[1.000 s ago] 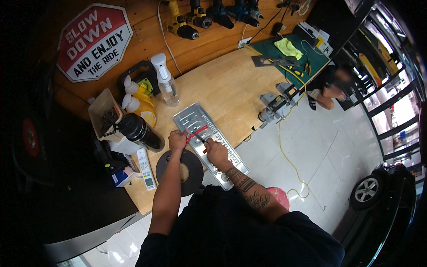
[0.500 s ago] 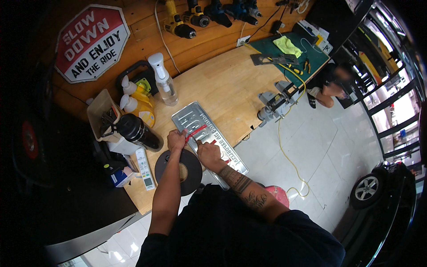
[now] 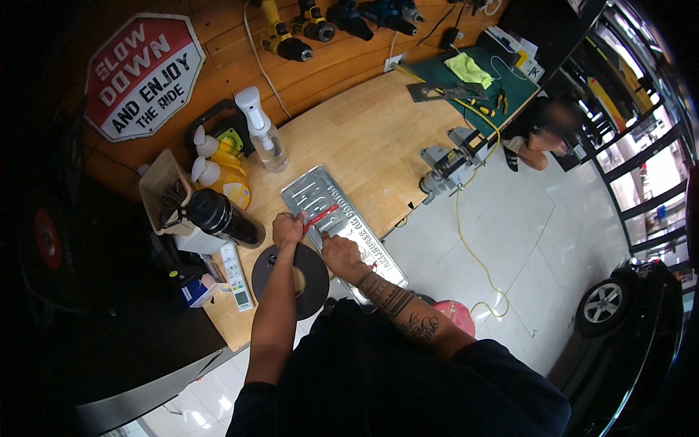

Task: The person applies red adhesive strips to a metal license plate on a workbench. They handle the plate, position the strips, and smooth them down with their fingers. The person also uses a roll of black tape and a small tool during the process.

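A silver embossed number plate (image 3: 320, 188) lies slanted at the table's near edge. Across it runs a narrow red strip (image 3: 322, 215), apparently tape. My left hand (image 3: 287, 230) is closed at the plate's left edge, its fingers pinching the strip's near end. Pressed against the lower middle of the plate, my right hand (image 3: 342, 256) has its fingers curled; what they hold, if anything, is hidden. Under my left forearm is a wide black roll of tape (image 3: 313, 280), overhanging the table edge.
On the left stand a black bottle (image 3: 226, 217), yellow pump bottles (image 3: 234, 191), a clear spray bottle (image 3: 271, 149), a tool bin (image 3: 154, 191) and a white remote (image 3: 234, 273). A grey vise (image 3: 445, 171) sits at the right edge. A person (image 3: 550, 131) is beyond, right.
My hands stay at nearly the same places on the plate. A small red piece that showed beside my right hand's fingers is no longer visible. The view has shifted slightly.
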A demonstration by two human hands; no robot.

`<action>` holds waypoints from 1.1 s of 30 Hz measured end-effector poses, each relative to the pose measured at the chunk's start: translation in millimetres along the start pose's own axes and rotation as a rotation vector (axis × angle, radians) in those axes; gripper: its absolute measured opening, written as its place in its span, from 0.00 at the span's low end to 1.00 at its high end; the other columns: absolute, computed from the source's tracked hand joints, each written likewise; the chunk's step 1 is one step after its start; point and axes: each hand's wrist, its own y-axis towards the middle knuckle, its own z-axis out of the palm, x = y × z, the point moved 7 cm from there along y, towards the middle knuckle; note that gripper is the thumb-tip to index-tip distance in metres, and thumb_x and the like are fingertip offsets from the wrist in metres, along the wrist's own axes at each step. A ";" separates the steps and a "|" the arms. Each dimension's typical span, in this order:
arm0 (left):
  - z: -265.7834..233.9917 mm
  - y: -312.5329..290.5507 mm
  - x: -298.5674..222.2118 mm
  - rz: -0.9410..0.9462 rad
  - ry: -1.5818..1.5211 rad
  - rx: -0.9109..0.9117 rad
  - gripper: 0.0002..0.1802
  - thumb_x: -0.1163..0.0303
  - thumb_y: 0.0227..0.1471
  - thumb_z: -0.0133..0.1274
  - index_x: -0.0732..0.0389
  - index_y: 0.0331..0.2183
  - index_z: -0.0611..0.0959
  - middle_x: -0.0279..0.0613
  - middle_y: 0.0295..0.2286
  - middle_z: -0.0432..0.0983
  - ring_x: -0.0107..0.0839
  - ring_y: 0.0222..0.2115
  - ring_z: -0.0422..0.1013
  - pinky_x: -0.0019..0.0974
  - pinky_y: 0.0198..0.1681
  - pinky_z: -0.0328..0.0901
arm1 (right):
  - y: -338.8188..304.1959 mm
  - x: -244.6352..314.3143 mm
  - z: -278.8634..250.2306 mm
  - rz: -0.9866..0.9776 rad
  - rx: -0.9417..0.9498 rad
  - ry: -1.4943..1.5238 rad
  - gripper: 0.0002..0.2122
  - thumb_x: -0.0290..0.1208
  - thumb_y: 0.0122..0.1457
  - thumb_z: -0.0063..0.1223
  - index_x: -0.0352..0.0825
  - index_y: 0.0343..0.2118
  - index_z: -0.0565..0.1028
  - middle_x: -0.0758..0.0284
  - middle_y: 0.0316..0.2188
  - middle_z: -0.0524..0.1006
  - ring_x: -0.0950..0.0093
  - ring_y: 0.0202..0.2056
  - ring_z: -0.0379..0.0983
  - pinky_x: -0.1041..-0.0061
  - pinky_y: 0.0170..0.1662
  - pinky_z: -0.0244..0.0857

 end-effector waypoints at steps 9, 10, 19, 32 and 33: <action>-8.6 -10.8 -12.0 0.039 -0.007 0.016 0.24 0.50 0.46 0.60 0.64 0.20 0.82 0.50 0.19 0.79 0.44 0.27 0.78 0.45 0.33 0.69 | -14.8 3.6 -5.9 0.037 0.066 -0.016 0.14 0.29 0.58 0.42 0.25 0.42 0.73 0.53 0.21 0.78 0.59 0.26 0.78 0.61 0.25 0.72; -7.5 -13.0 -19.4 0.072 0.002 0.018 0.24 0.50 0.46 0.60 0.65 0.20 0.82 0.51 0.19 0.78 0.45 0.27 0.78 0.45 0.33 0.69 | -16.9 -0.8 -6.4 0.033 0.034 -0.017 0.14 0.29 0.57 0.42 0.25 0.42 0.73 0.53 0.22 0.78 0.59 0.26 0.79 0.60 0.25 0.72; 8.2 18.9 12.8 0.277 -0.390 0.008 0.26 0.62 0.52 0.59 0.65 0.10 0.73 0.41 0.10 0.69 0.31 0.07 0.63 0.40 0.11 0.57 | -12.0 -8.5 -0.1 0.046 0.162 0.108 0.13 0.31 0.56 0.42 0.28 0.39 0.74 0.53 0.25 0.78 0.57 0.27 0.78 0.56 0.28 0.72; 14.0 12.4 3.3 0.138 -0.520 0.099 0.22 0.63 0.54 0.58 0.64 0.16 0.69 0.41 0.10 0.67 0.29 0.07 0.61 0.34 0.09 0.55 | -10.4 -77.5 -44.7 0.340 -0.148 0.407 0.12 0.34 0.59 0.44 0.33 0.41 0.70 0.51 0.25 0.76 0.50 0.33 0.75 0.52 0.34 0.67; 12.2 14.3 6.8 0.155 -0.526 0.093 0.21 0.63 0.55 0.57 0.65 0.18 0.70 0.41 0.11 0.67 0.28 0.07 0.61 0.34 0.09 0.55 | -10.4 -77.8 -48.5 0.336 -0.150 0.409 0.12 0.35 0.59 0.44 0.33 0.40 0.70 0.51 0.25 0.76 0.50 0.33 0.75 0.52 0.34 0.67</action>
